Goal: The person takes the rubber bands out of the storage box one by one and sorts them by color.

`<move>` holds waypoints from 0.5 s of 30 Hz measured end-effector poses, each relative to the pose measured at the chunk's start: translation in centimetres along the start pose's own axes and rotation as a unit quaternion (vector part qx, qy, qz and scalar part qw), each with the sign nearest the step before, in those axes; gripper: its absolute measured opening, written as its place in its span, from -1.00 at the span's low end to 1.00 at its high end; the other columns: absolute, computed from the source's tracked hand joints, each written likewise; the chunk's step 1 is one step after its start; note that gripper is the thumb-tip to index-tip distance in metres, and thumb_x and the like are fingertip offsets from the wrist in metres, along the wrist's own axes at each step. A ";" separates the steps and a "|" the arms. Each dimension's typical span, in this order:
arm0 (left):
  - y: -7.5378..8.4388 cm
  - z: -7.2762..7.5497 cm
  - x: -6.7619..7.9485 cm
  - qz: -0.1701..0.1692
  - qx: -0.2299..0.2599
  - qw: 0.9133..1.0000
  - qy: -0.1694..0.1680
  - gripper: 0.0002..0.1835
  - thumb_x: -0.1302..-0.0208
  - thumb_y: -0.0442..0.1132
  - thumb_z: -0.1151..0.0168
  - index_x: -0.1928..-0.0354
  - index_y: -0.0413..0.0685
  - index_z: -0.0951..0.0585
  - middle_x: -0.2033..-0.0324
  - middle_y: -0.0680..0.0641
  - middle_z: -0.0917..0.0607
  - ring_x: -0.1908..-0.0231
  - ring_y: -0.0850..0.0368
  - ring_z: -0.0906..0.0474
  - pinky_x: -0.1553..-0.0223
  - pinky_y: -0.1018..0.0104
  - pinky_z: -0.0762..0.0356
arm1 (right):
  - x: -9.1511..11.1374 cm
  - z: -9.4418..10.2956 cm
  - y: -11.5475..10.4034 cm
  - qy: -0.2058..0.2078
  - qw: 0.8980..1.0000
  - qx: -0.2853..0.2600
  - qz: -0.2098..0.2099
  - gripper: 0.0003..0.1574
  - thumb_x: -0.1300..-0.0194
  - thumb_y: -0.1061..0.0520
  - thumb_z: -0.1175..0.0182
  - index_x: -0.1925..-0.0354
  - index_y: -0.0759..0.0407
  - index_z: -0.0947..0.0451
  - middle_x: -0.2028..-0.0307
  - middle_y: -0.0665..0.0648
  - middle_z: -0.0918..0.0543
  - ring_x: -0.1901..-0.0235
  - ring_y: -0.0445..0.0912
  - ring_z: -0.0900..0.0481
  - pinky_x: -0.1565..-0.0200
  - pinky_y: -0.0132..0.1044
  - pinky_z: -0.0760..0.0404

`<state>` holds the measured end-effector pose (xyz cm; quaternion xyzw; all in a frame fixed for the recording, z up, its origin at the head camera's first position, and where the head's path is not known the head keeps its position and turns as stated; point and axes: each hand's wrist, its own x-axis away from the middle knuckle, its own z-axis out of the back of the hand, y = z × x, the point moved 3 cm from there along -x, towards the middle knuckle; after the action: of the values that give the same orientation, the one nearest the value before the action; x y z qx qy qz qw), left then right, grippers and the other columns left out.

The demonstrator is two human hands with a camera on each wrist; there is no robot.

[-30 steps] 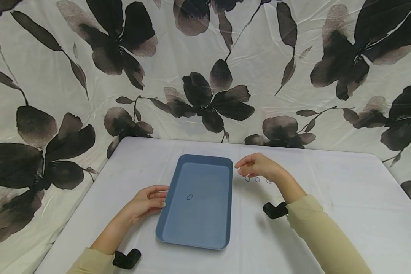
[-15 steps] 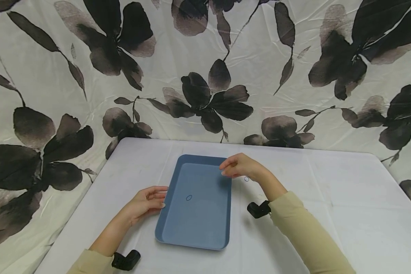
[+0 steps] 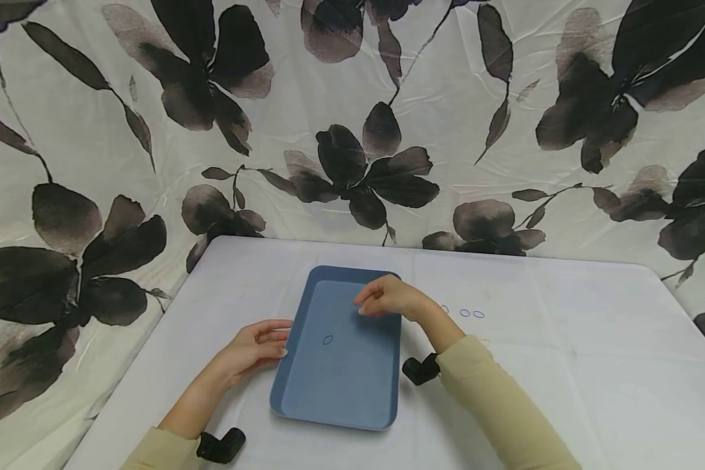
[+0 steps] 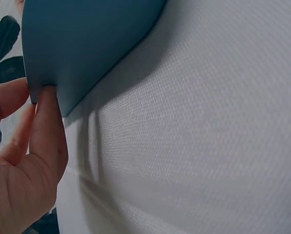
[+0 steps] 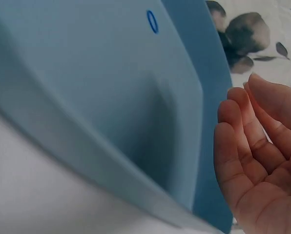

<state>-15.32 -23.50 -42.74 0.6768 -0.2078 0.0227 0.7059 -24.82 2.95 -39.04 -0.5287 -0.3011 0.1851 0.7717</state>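
A blue rectangular tray [image 3: 335, 391] lies on the white table. Inside it is a small thin blue ring [image 5: 148, 19]. My left hand [image 3: 255, 349] rests its fairly straight fingertips against the tray's left rim; in the left wrist view, the fingers [image 4: 47, 112] touch the outer wall. Over the far right part of the tray hovers my right hand [image 3: 390, 297], fingers bent and thumb tip close to the index finger. In the right wrist view, the fingers [image 5: 228, 151] partly hide one another, and I cannot tell whether something small sits between the tips.
Several thin blue rings, among them a blue ring [image 3: 478, 314], lie in a row right of the tray, partly covered by the right arm. A faint yellowish ring [image 3: 485, 341] shows beside the right sleeve [image 3: 499, 398]. Behind the table hangs a floral cloth [image 3: 358, 163].
My right hand has moved left from above the row of rings, across the tray's right rim, to over the tray. The left hand and the tray have stayed in place.
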 end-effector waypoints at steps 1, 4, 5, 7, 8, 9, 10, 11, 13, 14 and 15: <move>0.0 0.0 0.0 0.000 0.001 1.000 0.000 -0.30 -0.10 -0.51 -0.21 -0.29 -0.45 -0.19 -0.09 -0.33 -0.47 0.08 0.15 -0.55 0.16 0.34 -0.56 | -0.1 -0.3 0.1 -0.001 1.000 0.000 0.001 -0.68 -0.10 0.37 -0.24 0.12 0.49 -0.56 0.53 0.00 -0.62 0.45 -0.20 -0.53 0.28 -0.31 -0.57; 0.1 -0.1 0.0 0.000 0.003 1.000 0.000 -0.31 -0.09 -0.53 -0.20 -0.29 -0.46 -0.19 -0.06 -0.31 -0.49 0.10 0.16 -0.56 0.18 0.35 -0.56 | -0.5 -1.4 0.3 -0.003 1.000 0.007 0.003 -0.69 -0.07 0.37 -0.27 0.15 0.46 -0.58 0.54 0.01 -0.62 0.52 -0.20 -0.49 0.37 -0.35 -0.52; 0.2 -0.1 0.0 -0.001 0.002 1.000 0.000 -0.31 -0.09 -0.53 -0.20 -0.29 -0.46 -0.19 -0.05 -0.31 -0.49 0.10 0.16 -0.56 0.18 0.35 -0.56 | -0.6 -1.7 0.3 -0.004 1.000 0.008 0.005 -0.70 -0.06 0.38 -0.27 0.16 0.46 -0.58 0.55 0.02 -0.62 0.54 -0.19 -0.47 0.40 -0.35 -0.50; 0.2 -0.1 0.1 -0.002 0.002 1.000 -0.003 -0.30 -0.09 -0.53 -0.20 -0.29 -0.47 -0.18 -0.06 -0.32 -0.49 0.10 0.16 -0.56 0.17 0.35 -0.56 | -0.9 -2.3 0.3 -0.006 1.000 0.010 0.006 -0.70 -0.06 0.39 -0.27 0.16 0.46 -0.59 0.55 0.03 -0.62 0.57 -0.18 -0.44 0.42 -0.34 -0.47; 0.2 -0.2 0.1 -0.002 0.002 1.000 -0.004 -0.30 -0.09 -0.53 -0.19 -0.29 -0.47 -0.18 -0.06 -0.33 -0.48 0.10 0.16 -0.55 0.17 0.35 -0.56 | -1.0 -2.5 0.3 -0.006 1.000 0.013 0.007 -0.71 -0.06 0.39 -0.28 0.17 0.45 -0.59 0.54 0.03 -0.62 0.58 -0.19 -0.44 0.43 -0.34 -0.47; 0.2 -0.2 0.1 -0.003 0.002 1.000 -0.005 -0.30 -0.09 -0.53 -0.19 -0.29 -0.48 -0.18 -0.06 -0.33 -0.48 0.09 0.16 -0.55 0.17 0.35 -0.56 | -1.1 -2.8 0.2 -0.006 1.000 0.015 0.009 -0.71 -0.06 0.39 -0.28 0.17 0.46 -0.59 0.54 0.03 -0.62 0.58 -0.19 -0.43 0.43 -0.34 -0.47; 0.3 -0.2 0.1 -0.003 0.002 1.000 -0.006 -0.30 -0.09 -0.53 -0.19 -0.29 -0.48 -0.17 -0.06 -0.34 -0.48 0.09 0.16 -0.55 0.16 0.35 -0.56 | -1.2 -3.0 0.2 -0.007 1.000 0.016 0.012 -0.71 -0.05 0.40 -0.28 0.17 0.46 -0.59 0.54 0.04 -0.62 0.59 -0.20 -0.43 0.44 -0.35 -0.46; 0.2 -0.1 0.0 -0.004 0.002 1.000 -0.007 -0.30 -0.09 -0.53 -0.19 -0.29 -0.48 -0.17 -0.06 -0.33 -0.48 0.10 0.16 -0.55 0.16 0.35 -0.56 | -1.4 -3.2 0.1 -0.008 1.000 0.015 0.014 -0.71 -0.05 0.40 -0.28 0.18 0.47 -0.59 0.54 0.05 -0.63 0.59 -0.20 -0.42 0.44 -0.35 -0.45; 0.2 -0.1 0.0 -0.004 0.003 1.000 -0.008 -0.30 -0.09 -0.53 -0.19 -0.29 -0.48 -0.17 -0.05 -0.32 -0.49 0.10 0.16 -0.56 0.16 0.35 -0.56 | -1.6 -3.7 0.2 -0.009 1.000 0.020 0.018 -0.71 -0.04 0.41 -0.28 0.19 0.47 -0.59 0.53 0.08 -0.64 0.60 -0.21 -0.43 0.45 -0.36 -0.45; 0.2 -0.1 0.0 -0.004 0.004 1.000 -0.008 -0.30 -0.09 -0.53 -0.20 -0.29 -0.48 -0.17 -0.05 -0.31 -0.50 0.10 0.16 -0.56 0.16 0.35 -0.56 | -1.8 -3.9 0.3 -0.008 1.000 0.023 0.019 -0.72 -0.04 0.42 -0.28 0.19 0.47 -0.59 0.52 0.10 -0.65 0.60 -0.21 -0.43 0.46 -0.37 -0.45; 0.1 -0.1 -0.1 -0.003 0.005 1.000 -0.009 -0.30 -0.09 -0.53 -0.20 -0.29 -0.48 -0.17 -0.04 -0.31 -0.50 0.10 0.16 -0.56 0.16 0.35 -0.56 | -1.9 -4.1 0.4 -0.008 0.999 0.024 0.019 -0.72 -0.03 0.43 -0.28 0.20 0.47 -0.60 0.51 0.12 -0.66 0.59 -0.21 -0.44 0.47 -0.38 -0.45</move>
<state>-15.41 -23.38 -42.67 0.6809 -0.2116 0.0154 0.7010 -23.51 -0.93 -40.99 -0.5137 -0.2928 0.2115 0.7782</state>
